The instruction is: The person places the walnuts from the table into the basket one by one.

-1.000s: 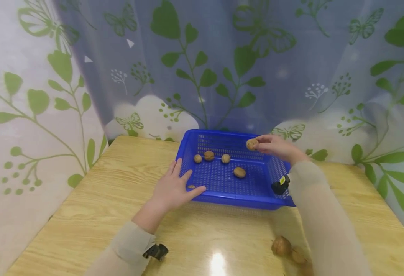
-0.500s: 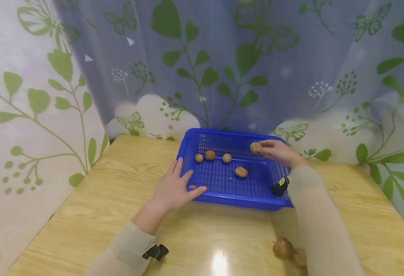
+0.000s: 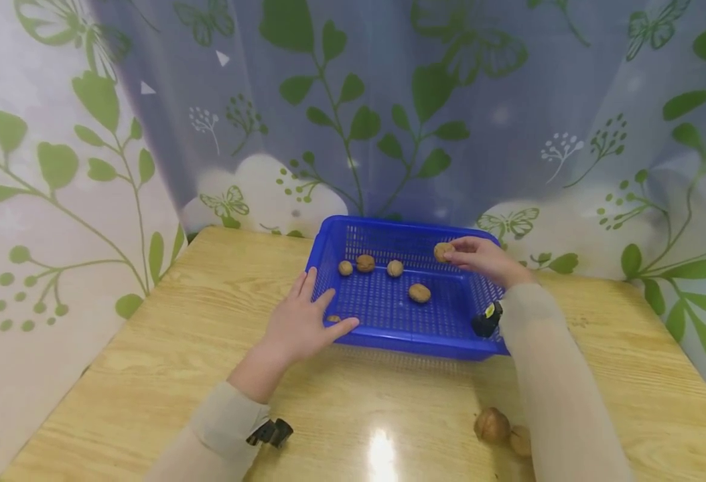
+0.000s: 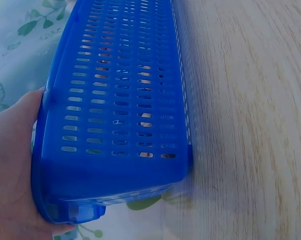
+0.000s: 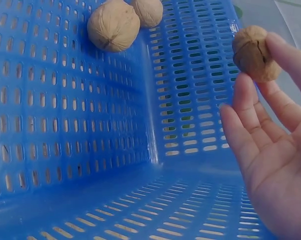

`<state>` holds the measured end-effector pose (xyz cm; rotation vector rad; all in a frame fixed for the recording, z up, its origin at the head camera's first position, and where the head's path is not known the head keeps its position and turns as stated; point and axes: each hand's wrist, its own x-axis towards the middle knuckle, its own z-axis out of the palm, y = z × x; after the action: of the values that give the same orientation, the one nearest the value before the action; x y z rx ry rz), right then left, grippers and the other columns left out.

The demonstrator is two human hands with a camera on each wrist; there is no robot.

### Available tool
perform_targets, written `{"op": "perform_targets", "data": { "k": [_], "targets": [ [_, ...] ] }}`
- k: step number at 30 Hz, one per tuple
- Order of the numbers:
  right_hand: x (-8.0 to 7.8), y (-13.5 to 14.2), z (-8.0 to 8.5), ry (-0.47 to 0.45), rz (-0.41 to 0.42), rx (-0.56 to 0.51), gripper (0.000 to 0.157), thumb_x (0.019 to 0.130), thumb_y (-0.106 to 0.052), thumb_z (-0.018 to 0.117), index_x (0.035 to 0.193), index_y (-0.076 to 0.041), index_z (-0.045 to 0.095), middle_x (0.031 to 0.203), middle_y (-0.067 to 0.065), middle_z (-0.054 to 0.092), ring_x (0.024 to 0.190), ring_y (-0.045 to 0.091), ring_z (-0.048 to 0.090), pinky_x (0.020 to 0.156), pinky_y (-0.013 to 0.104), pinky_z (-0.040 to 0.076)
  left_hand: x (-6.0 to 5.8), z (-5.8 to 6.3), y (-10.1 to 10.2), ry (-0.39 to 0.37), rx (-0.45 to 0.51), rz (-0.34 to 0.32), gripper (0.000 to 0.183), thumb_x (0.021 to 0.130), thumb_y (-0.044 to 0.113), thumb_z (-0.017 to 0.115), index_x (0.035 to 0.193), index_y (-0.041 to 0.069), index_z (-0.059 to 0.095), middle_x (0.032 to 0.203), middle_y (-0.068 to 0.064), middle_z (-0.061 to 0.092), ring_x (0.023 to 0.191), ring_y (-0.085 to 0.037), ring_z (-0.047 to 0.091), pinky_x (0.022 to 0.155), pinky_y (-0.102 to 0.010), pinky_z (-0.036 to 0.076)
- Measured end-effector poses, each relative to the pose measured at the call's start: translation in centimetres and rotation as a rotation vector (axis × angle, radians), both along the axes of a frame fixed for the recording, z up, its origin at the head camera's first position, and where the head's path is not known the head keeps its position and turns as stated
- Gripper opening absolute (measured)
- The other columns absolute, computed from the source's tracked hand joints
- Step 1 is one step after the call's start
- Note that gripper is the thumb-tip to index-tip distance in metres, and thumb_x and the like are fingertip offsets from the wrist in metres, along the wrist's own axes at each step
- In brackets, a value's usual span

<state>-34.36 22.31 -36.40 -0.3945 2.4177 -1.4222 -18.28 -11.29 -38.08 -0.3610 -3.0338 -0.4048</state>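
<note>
A blue plastic basket (image 3: 413, 338) with slotted walls stands on the wooden table, several walnuts (image 3: 419, 293) scattered over its floor. My left hand (image 3: 297, 327) rests with spread fingers on the basket's left front corner; in the left wrist view the hand lies along the rim (image 4: 40, 165). Over the back right part of the basket, my right hand (image 3: 482, 260) pinches a walnut (image 5: 254, 54) between thumb and fingertips. A dark crack line shows on that walnut's shell in the right wrist view. Another walnut (image 3: 333, 318) is partly hidden behind the left hand's fingers.
More walnuts (image 3: 491, 425) lie on the table (image 3: 329, 415) at the front right, partly covered by the right sleeve (image 3: 560, 375). A patterned curtain (image 3: 353, 134) hangs right behind the basket. Black camera mounts (image 3: 270, 433) sit on both wrists.
The right hand with the walnut has dipped slightly toward the basket. The left hand stays on the corner, and the basket's walnuts lie as before. The head view has shifted a little.
</note>
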Motion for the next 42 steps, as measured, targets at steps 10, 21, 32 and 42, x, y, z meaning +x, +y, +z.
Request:
{"op": "perform_targets", "data": {
  "k": [10,21,32,42],
  "targets": [
    [-0.2,-0.3,-0.2,0.017,0.005,0.069,0.054,0.092,-0.018,0.06,0.13,0.013,0.039,0.129,0.03,0.045,0.11,0.031,0.052,0.097,0.045,0.04,0.1,0.5,0.0,-0.01,0.001,-0.003,0.086,0.084,0.074,0.035,0.138,0.008,0.047,0.152,-0.022,0.01,0.14,-0.037,0.006,0.104,-0.053,0.027],
    [0.0,-0.2,-0.2,0.005,0.035,0.045,0.049,0.095,-0.014,0.055,0.131,0.014,0.037,0.13,0.032,0.044,0.111,0.031,0.052,0.097,0.044,0.041,0.1,0.4,0.0,-0.017,-0.003,0.002,0.087,0.083,0.075,0.033,0.139,0.009,0.046,0.153,-0.021,0.009,0.14,-0.035,0.004,0.106,-0.052,0.026],
    [-0.1,-0.1,0.1,-0.041,0.066,-0.017,0.048,0.097,-0.011,0.049,0.134,0.015,0.034,0.133,0.033,0.041,0.116,0.034,0.049,0.098,0.04,0.04,0.2,0.7,0.0,-0.016,-0.009,0.0,0.086,0.084,0.074,0.034,0.138,0.009,0.046,0.153,-0.022,0.01,0.14,-0.036,0.006,0.106,-0.051,0.025],
    [2.0,0.6,4.2,-0.011,0.179,0.026,0.055,0.098,-0.02,0.05,0.139,0.01,0.03,0.138,0.029,0.038,0.123,0.039,0.042,0.103,0.047,0.032,0.4,1.0,0.0,-0.043,-0.019,0.0,0.085,0.084,0.073,0.035,0.139,0.009,0.045,0.153,-0.022,0.008,0.14,-0.036,0.005,0.106,-0.052,0.026]
  ]
}}
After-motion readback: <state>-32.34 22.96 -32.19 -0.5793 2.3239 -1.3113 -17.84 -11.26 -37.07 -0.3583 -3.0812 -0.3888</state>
